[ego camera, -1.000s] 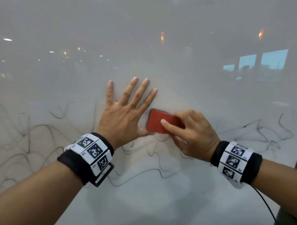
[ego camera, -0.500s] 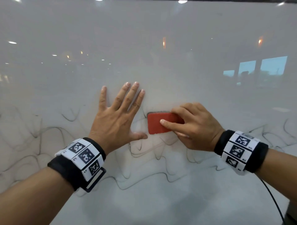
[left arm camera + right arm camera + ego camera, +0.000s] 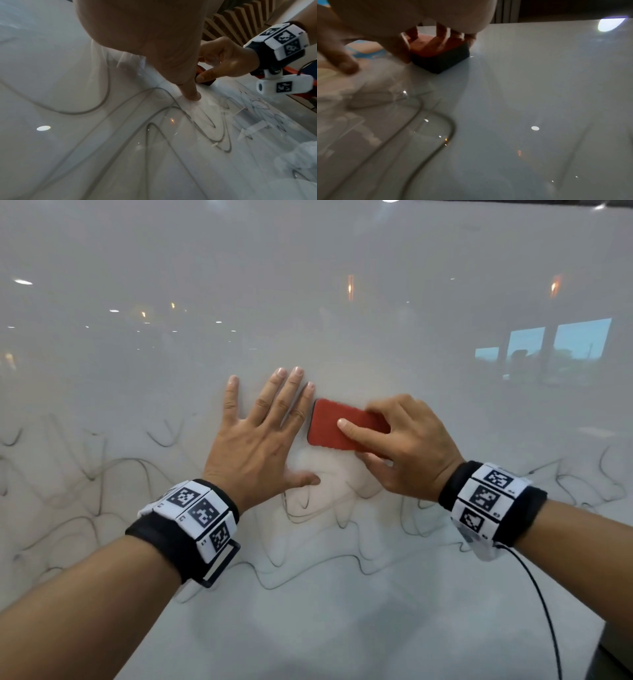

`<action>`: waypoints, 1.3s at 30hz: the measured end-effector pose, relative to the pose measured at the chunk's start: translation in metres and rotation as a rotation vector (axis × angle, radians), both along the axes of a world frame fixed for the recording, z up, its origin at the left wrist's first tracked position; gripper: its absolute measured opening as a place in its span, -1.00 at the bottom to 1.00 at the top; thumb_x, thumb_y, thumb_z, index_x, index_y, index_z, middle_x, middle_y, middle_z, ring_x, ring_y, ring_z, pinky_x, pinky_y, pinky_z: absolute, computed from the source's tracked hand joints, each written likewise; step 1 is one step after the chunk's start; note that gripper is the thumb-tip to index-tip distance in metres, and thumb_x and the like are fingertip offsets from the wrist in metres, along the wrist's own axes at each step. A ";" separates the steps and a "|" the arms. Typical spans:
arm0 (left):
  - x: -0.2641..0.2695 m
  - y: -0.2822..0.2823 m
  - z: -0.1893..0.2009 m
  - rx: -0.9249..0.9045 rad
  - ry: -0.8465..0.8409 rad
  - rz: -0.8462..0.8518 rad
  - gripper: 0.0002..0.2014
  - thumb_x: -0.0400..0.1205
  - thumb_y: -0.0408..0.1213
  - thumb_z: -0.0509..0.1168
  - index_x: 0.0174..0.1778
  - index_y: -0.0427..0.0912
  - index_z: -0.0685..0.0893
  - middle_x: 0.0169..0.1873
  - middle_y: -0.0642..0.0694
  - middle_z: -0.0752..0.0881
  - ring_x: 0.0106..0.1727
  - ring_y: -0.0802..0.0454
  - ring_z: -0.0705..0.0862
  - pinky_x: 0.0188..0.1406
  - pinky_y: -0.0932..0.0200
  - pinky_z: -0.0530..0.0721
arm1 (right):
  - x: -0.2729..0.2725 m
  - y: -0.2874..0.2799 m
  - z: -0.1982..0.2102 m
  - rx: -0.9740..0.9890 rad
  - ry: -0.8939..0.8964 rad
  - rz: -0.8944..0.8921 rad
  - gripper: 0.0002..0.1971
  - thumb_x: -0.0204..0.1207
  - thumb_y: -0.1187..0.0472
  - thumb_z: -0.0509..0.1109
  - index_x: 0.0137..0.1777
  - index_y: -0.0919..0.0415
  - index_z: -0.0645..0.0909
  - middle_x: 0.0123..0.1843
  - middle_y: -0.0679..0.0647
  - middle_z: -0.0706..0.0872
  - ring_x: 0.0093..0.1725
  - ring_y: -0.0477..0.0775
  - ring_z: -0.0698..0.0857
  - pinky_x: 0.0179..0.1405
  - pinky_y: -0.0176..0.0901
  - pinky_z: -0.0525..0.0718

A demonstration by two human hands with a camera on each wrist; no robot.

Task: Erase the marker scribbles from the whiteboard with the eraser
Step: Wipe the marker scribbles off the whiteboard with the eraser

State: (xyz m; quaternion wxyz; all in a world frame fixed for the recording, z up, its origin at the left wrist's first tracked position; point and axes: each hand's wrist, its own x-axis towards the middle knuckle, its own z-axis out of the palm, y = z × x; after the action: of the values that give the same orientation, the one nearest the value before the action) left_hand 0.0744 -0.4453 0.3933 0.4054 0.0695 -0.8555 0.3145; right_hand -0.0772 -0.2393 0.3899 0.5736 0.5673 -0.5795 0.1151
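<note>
A glossy whiteboard (image 3: 342, 285) fills the head view. Thin black marker scribbles (image 3: 308, 573) loop across its lower half, left, middle and right (image 3: 582, 484). My right hand (image 3: 397, 446) grips a red eraser (image 3: 332, 424) with a dark felt underside (image 3: 440, 60), pressed flat on the board above the scribbles. Its thumb lies across the red top. My left hand (image 3: 263, 436) lies flat on the board just left of the eraser, fingers straight and spread, thumb (image 3: 192, 93) touching the surface. The area around the eraser looks smudged grey.
A black cable (image 3: 541, 604) hangs from the right wristband across the lower right. The board's right edge (image 3: 613, 645) shows at the bottom right corner. Ceiling lights and windows reflect in the upper board. Wooden slats (image 3: 240, 17) show beyond the board in the left wrist view.
The eraser has moved up the board, and scribbles that lay under it now look faint. My left hand has stayed flat beside it, and the head view has shifted.
</note>
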 end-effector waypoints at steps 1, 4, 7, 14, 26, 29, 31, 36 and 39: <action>0.000 0.000 0.000 0.001 0.001 0.002 0.25 0.35 0.63 0.17 0.76 -0.17 -0.05 0.75 -0.17 -0.02 0.76 -0.10 -0.03 0.56 -0.59 0.01 | 0.002 -0.003 -0.003 -0.049 -0.030 -0.003 -0.58 0.44 0.17 0.47 0.32 0.13 0.73 0.08 0.30 0.69 -0.09 0.31 0.60 -0.17 0.12 0.56; 0.002 -0.001 0.001 0.002 -0.007 -0.004 0.26 0.34 0.61 0.19 0.76 -0.19 -0.03 0.75 -0.17 -0.02 0.76 -0.10 -0.03 0.56 -0.58 0.03 | 0.011 -0.013 -0.031 -0.052 -0.077 0.009 -0.59 0.45 0.16 0.46 0.32 0.15 0.73 0.07 0.31 0.69 -0.10 0.32 0.61 -0.21 0.14 0.56; 0.005 -0.002 0.002 -0.006 -0.021 -0.004 0.27 0.33 0.61 0.20 0.76 -0.21 -0.02 0.75 -0.18 -0.03 0.76 -0.10 -0.03 0.57 -0.56 0.03 | 0.012 -0.012 -0.034 0.099 -0.008 0.020 -0.60 0.45 0.18 0.46 0.30 0.17 0.73 0.05 0.31 0.69 -0.11 0.30 0.61 -0.23 0.10 0.55; 0.010 -0.003 0.000 0.003 -0.003 0.011 0.29 0.30 0.58 0.29 0.75 -0.17 -0.04 0.75 -0.16 -0.03 0.76 -0.09 -0.03 0.59 -0.54 0.04 | 0.019 -0.017 -0.020 -0.111 -0.122 -0.006 -0.52 0.36 0.17 0.51 0.33 0.17 0.70 0.08 0.33 0.65 -0.09 0.33 0.59 -0.21 0.16 0.59; 0.032 -0.028 -0.001 0.056 0.029 0.034 0.25 0.27 0.56 0.31 0.76 -0.08 0.03 0.74 -0.18 0.01 0.75 -0.13 0.00 0.56 -0.57 0.06 | 0.033 -0.033 -0.020 -0.095 -0.127 -0.017 -0.51 0.35 0.16 0.51 0.32 0.15 0.69 0.05 0.32 0.64 -0.10 0.33 0.60 -0.24 0.15 0.60; 0.038 -0.034 0.000 0.049 0.026 0.052 0.26 0.27 0.59 0.27 0.77 -0.07 0.02 0.74 -0.19 0.00 0.75 -0.14 0.00 0.56 -0.57 0.08 | 0.036 -0.037 -0.027 0.115 0.008 -0.017 -0.50 0.30 0.20 0.50 0.30 0.13 0.69 0.04 0.30 0.67 -0.13 0.30 0.60 -0.25 0.07 0.56; 0.042 -0.041 0.001 0.064 0.027 0.061 0.27 0.25 0.61 0.26 0.77 -0.06 0.00 0.74 -0.18 -0.02 0.75 -0.13 -0.02 0.56 -0.57 0.07 | 0.032 -0.035 -0.009 0.106 0.046 -0.028 -0.52 0.31 0.20 0.48 0.29 0.12 0.72 0.05 0.30 0.69 -0.12 0.30 0.61 -0.22 0.07 0.55; 0.058 -0.058 0.002 0.086 0.017 0.082 0.29 0.23 0.61 0.24 0.77 -0.03 -0.06 0.74 -0.16 -0.06 0.75 -0.12 -0.06 0.57 -0.57 0.03 | 0.037 -0.044 0.003 -0.170 -0.122 -0.030 -0.51 0.36 0.15 0.52 0.33 0.12 0.70 0.07 0.30 0.64 -0.06 0.32 0.59 -0.18 0.15 0.59; 0.060 -0.062 0.001 0.079 0.002 0.088 0.29 0.23 0.61 0.24 0.77 -0.03 -0.06 0.75 -0.16 -0.07 0.75 -0.13 -0.07 0.57 -0.56 0.04 | 0.046 -0.057 -0.030 0.048 -0.015 0.013 -0.51 0.31 0.19 0.49 0.31 0.12 0.71 0.04 0.29 0.66 -0.10 0.29 0.59 -0.21 0.09 0.57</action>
State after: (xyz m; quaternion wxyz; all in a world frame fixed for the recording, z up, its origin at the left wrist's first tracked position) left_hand 0.1342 -0.5071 0.3942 0.3888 0.1231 -0.8630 0.2981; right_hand -0.0308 -0.2966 0.3595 0.5550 0.5836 -0.5827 0.1090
